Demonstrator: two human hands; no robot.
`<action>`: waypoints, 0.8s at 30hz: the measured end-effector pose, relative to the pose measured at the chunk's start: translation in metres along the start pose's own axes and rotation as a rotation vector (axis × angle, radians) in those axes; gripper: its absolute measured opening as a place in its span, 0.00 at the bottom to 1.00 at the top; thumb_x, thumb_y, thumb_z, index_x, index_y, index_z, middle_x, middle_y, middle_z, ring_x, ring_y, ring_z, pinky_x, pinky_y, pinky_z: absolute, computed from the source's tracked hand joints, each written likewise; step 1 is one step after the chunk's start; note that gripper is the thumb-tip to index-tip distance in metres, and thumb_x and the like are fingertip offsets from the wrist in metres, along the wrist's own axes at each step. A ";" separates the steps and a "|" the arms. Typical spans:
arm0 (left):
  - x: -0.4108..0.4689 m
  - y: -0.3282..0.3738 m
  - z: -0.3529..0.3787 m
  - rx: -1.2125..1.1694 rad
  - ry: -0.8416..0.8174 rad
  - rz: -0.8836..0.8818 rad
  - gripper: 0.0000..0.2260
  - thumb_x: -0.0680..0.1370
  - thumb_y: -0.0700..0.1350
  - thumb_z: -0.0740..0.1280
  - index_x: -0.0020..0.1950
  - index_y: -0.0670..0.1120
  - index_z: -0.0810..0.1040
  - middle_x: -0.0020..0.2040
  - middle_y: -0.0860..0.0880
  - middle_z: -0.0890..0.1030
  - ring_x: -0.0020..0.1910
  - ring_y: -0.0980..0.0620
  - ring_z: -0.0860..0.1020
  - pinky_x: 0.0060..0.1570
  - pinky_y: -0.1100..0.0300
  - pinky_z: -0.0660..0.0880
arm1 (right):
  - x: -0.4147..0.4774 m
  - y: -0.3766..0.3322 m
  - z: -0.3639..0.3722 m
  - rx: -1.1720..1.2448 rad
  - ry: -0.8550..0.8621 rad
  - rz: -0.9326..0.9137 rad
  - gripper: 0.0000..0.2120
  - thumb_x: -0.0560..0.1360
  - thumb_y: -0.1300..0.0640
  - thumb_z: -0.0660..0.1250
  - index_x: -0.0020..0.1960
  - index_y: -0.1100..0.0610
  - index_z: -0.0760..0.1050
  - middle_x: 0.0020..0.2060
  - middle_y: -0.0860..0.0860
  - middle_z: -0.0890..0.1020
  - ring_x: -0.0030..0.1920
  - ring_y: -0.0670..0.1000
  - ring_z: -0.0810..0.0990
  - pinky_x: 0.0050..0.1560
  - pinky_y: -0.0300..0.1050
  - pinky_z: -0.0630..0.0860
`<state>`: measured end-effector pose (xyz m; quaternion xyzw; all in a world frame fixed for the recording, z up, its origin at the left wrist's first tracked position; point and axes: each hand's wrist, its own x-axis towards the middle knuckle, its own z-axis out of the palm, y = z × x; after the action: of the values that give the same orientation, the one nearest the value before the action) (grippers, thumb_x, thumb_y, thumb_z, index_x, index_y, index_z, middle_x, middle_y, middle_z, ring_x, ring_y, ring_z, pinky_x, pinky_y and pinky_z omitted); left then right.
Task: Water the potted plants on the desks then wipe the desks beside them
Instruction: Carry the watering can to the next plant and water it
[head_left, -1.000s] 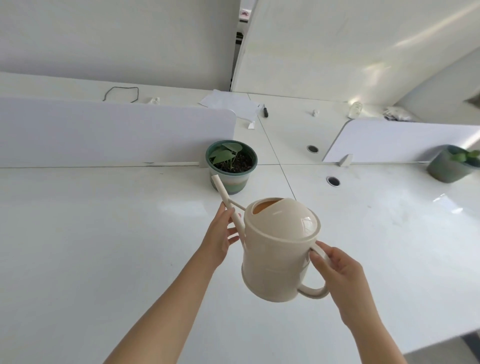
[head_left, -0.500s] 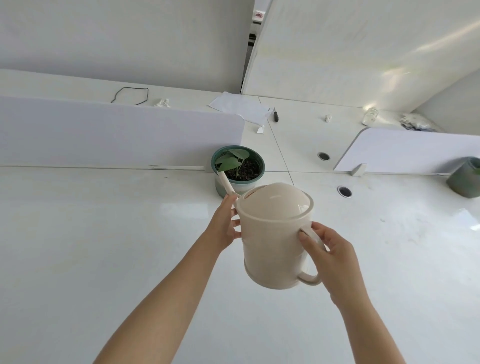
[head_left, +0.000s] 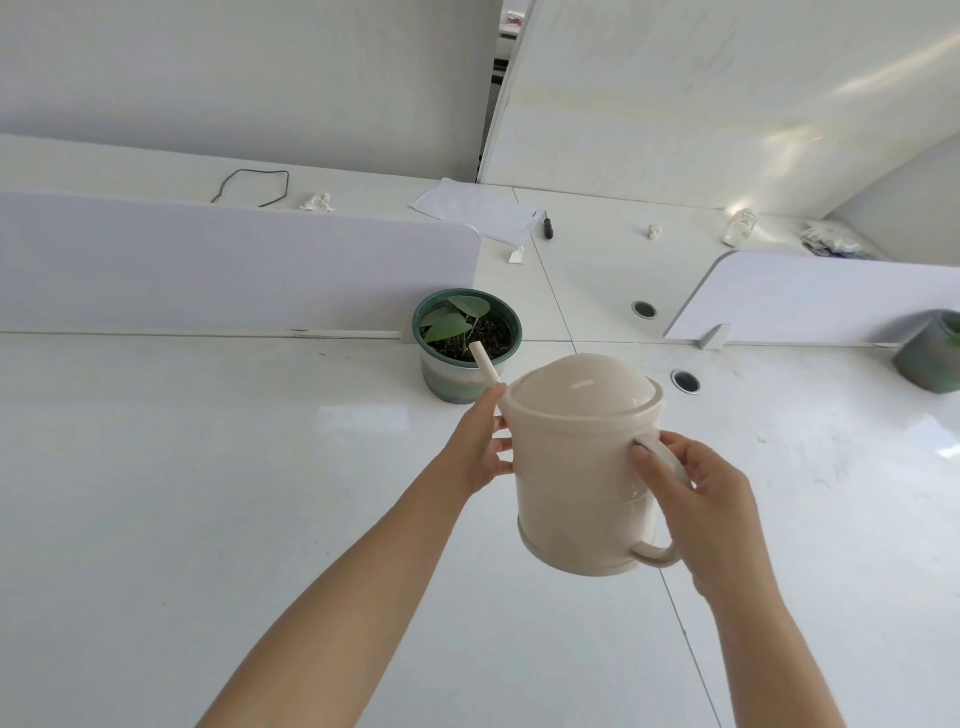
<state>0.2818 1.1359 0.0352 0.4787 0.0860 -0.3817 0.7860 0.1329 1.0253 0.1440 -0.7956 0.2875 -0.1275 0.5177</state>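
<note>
I hold a cream watering can (head_left: 582, 467) above the white desk (head_left: 208, 493). My right hand (head_left: 691, 499) grips its loop handle. My left hand (head_left: 480, 449) steadies the can's left side at the base of the spout. The thin spout (head_left: 485, 369) points up and away, and its tip lies over the dark soil of a green potted plant (head_left: 466, 343) with a few leaves. That pot stands against the end of the left divider panel (head_left: 234, 270). A second grey-green pot (head_left: 930, 353) is at the right edge, partly cut off.
A right divider panel (head_left: 831, 299) stands behind two round cable holes (head_left: 684, 381). On the far desk lie a sheet of paper (head_left: 478, 210), a black pen (head_left: 548, 226), a black cable loop (head_left: 254, 187) and crumpled scraps. White walls rise behind.
The can has moved forward and tipped toward the plant, so its spout tip now reaches over the pot's soil. Both hands kept their hold.
</note>
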 end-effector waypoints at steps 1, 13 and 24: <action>0.002 0.002 0.003 0.008 -0.002 -0.004 0.14 0.77 0.55 0.59 0.62 0.53 0.72 0.48 0.48 0.75 0.42 0.49 0.75 0.28 0.59 0.75 | 0.002 -0.002 -0.001 -0.001 0.011 0.003 0.03 0.74 0.56 0.65 0.45 0.56 0.75 0.53 0.51 0.79 0.51 0.52 0.75 0.24 0.32 0.67; 0.018 0.016 0.025 0.047 -0.048 -0.014 0.16 0.75 0.57 0.61 0.59 0.51 0.71 0.41 0.50 0.73 0.32 0.54 0.75 0.26 0.63 0.74 | 0.023 -0.013 -0.007 -0.012 0.054 -0.035 0.04 0.74 0.56 0.65 0.45 0.57 0.74 0.45 0.51 0.78 0.46 0.52 0.73 0.17 0.29 0.66; 0.004 0.010 -0.016 0.023 0.070 0.042 0.18 0.75 0.57 0.62 0.62 0.52 0.74 0.51 0.47 0.77 0.46 0.49 0.77 0.32 0.58 0.76 | 0.009 -0.003 0.015 0.012 -0.059 -0.065 0.03 0.74 0.57 0.66 0.41 0.53 0.75 0.46 0.48 0.80 0.45 0.47 0.76 0.40 0.37 0.69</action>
<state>0.2954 1.1496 0.0313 0.5025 0.0992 -0.3491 0.7847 0.1486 1.0326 0.1391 -0.8047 0.2454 -0.1225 0.5265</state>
